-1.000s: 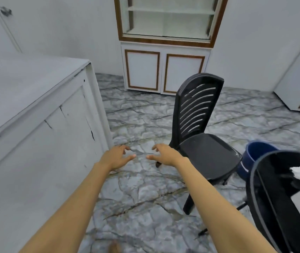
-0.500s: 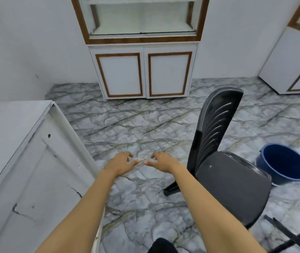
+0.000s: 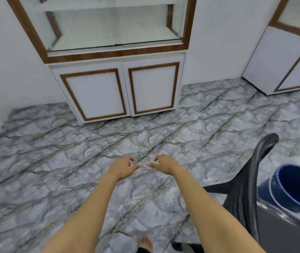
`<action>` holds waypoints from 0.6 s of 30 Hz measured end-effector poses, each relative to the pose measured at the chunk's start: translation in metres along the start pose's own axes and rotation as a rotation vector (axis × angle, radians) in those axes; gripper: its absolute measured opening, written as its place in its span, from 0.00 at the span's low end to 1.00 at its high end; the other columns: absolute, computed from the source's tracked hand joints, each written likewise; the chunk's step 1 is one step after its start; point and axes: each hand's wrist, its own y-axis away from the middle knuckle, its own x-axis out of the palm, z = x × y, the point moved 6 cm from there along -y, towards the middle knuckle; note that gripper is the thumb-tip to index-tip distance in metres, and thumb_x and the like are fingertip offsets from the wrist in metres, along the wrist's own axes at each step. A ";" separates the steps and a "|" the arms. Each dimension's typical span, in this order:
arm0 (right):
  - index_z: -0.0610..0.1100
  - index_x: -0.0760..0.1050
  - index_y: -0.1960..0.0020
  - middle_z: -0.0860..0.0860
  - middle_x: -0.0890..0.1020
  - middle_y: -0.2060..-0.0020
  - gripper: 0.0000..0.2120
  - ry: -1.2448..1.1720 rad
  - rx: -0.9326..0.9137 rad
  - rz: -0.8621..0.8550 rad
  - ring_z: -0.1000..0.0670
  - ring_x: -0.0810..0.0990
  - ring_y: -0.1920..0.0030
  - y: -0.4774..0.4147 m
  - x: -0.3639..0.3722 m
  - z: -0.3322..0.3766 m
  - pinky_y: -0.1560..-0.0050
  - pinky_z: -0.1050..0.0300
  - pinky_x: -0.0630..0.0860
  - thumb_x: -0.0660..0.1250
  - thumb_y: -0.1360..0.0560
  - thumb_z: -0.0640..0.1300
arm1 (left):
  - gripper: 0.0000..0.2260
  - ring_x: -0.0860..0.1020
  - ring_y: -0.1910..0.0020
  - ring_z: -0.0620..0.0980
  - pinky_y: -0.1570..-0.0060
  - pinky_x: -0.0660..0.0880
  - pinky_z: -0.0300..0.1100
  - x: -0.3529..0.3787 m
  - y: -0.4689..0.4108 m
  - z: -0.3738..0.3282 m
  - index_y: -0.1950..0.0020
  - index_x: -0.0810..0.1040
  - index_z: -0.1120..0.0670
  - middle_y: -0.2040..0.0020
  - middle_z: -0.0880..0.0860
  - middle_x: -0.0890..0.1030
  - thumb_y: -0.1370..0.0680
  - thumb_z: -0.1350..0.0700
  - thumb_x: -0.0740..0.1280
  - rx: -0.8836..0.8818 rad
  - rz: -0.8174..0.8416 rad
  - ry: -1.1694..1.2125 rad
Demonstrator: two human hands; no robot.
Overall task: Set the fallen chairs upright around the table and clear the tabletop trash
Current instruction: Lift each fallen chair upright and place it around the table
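A black plastic chair (image 3: pixel 253 194) stands upright at the right edge of the head view, its slatted back seen side-on and its seat cut off by the frame. Both my arms stretch out over the marble floor. My left hand (image 3: pixel 122 167) and my right hand (image 3: pixel 163 163) hover side by side, fingers loosely curled, holding nothing. My right hand is well left of the chair and touches nothing. The table and its trash are out of view.
A blue bucket (image 3: pixel 295 189) sits on the floor just right of the chair. A white cabinet with brown trim (image 3: pixel 123 88) stands against the far wall, another (image 3: pixel 291 66) at the right. My bare foot (image 3: pixel 145 243) shows at the bottom.
The view has swung left and moved forward. The white counter has left the frame, the cabinet looms nearer, and the chair and bucket have slid to the right edge. My hands stay empty.
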 end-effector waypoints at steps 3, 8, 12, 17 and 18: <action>0.42 0.65 0.30 0.41 0.67 0.30 0.36 -0.016 0.050 -0.034 0.41 0.69 0.33 -0.035 -0.043 -0.010 0.35 0.42 0.69 0.55 0.26 0.68 | 0.29 0.76 0.45 0.54 0.45 0.74 0.47 -0.030 -0.057 -0.021 0.34 0.70 0.54 0.42 0.56 0.77 0.26 0.35 0.58 0.069 0.034 -0.016; 0.42 0.64 0.29 0.42 0.66 0.29 0.36 -0.137 0.155 -0.085 0.42 0.67 0.31 -0.099 -0.106 -0.045 0.33 0.43 0.67 0.57 0.26 0.67 | 0.30 0.77 0.46 0.53 0.45 0.74 0.47 -0.061 -0.173 -0.064 0.35 0.71 0.55 0.44 0.56 0.79 0.26 0.34 0.58 0.180 0.143 -0.127; 0.42 0.65 0.30 0.43 0.68 0.31 0.33 -0.263 0.270 -0.166 0.42 0.69 0.33 -0.135 -0.155 -0.085 0.34 0.46 0.68 0.58 0.25 0.65 | 0.28 0.76 0.44 0.53 0.44 0.74 0.47 -0.081 -0.258 -0.130 0.35 0.70 0.54 0.41 0.56 0.78 0.26 0.35 0.58 0.341 0.210 -0.210; 0.43 0.64 0.30 0.43 0.67 0.31 0.30 -0.357 0.463 -0.308 0.42 0.69 0.34 -0.153 -0.223 -0.150 0.37 0.47 0.69 0.58 0.24 0.62 | 0.26 0.76 0.43 0.54 0.45 0.73 0.45 -0.097 -0.344 -0.227 0.35 0.71 0.55 0.41 0.57 0.78 0.25 0.38 0.61 0.534 0.311 -0.318; 0.43 0.64 0.30 0.42 0.67 0.31 0.31 -0.370 0.497 -0.343 0.42 0.70 0.34 -0.152 -0.236 -0.163 0.36 0.47 0.70 0.58 0.24 0.63 | 0.27 0.76 0.44 0.54 0.45 0.73 0.45 -0.097 -0.359 -0.248 0.35 0.71 0.55 0.42 0.57 0.78 0.26 0.38 0.61 0.567 0.325 -0.335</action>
